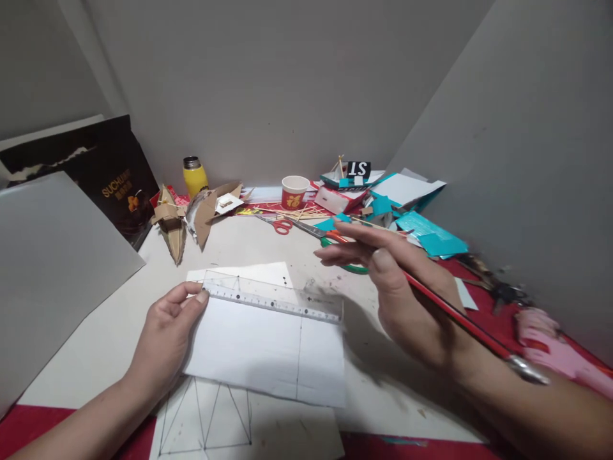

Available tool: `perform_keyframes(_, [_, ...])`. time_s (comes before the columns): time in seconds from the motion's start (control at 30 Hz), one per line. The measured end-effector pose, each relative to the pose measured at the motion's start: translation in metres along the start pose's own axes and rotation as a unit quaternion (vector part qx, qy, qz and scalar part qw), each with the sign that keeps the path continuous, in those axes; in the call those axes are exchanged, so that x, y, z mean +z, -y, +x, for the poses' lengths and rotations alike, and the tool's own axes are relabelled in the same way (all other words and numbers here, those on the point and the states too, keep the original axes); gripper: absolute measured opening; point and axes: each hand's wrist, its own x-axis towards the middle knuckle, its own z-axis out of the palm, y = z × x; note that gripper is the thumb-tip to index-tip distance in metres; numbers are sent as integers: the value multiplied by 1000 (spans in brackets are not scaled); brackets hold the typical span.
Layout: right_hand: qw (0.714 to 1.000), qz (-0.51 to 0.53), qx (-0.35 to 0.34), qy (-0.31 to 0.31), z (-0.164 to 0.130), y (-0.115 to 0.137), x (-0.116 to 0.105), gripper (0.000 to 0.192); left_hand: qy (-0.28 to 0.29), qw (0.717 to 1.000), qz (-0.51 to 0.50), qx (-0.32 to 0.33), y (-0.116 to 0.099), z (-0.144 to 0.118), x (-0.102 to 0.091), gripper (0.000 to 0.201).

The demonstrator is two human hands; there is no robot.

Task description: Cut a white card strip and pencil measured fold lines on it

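Observation:
My left hand (167,338) holds the left end of a clear plastic ruler (272,297), thumb and fingers pinching it at the edge of a white sheet of paper (268,348). The ruler lies across the top of that sheet, which bears a pencilled vertical line. My right hand (397,287) hovers to the right, above the table, gripping a red pencil (460,316) whose metal end points back toward my forearm. A second white sheet (239,428) with drawn triangles lies partly under the first, near the front edge.
Red-handled scissors (280,225), a red paper cup (294,191), a yellow bottle (194,176), cardboard models (175,223), teal paper scraps (431,236) and wooden sticks crowd the back. A grey board (52,268) leans at left, a grey wall at right. A pink object (550,342) lies at right.

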Motion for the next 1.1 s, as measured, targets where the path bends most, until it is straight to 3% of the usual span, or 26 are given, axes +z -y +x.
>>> perform_keyframes(0.2, [995,40,20,91,-3,9,2,39,1,999,-23,-24,6,5,1,24])
perform_keyframes(0.3, [974,95,113,171,0,21,7,30,6,999,-35,-35,10,5,3,24])
perform_keyframes(0.43, [909,207,280,227,5,23,21,15,-8,998,-33,-50,14,6,3,25])
perform_keyframes(0.53, [868,279,358,200,13,17,30,11,-22,998,-30,-54,16,7,2,26])
perform_keyframes(0.6, [860,309,374,157,20,16,35,9,-28,998,-29,-55,17,7,2,27])
perform_keyframes(0.7, [868,334,351,112,22,19,42,13,-28,997,-35,-62,18,8,2,26])
perform_keyframes(0.8, [878,329,331,108,7,21,56,18,-28,996,-48,-64,18,8,3,24])
perform_keyframes(0.97, [879,298,363,87,-24,4,87,17,-26,995,-33,-95,17,7,4,23])
perform_keyframes(1.1, [884,272,372,81,-32,-8,96,13,-25,993,-18,-113,16,10,4,23])
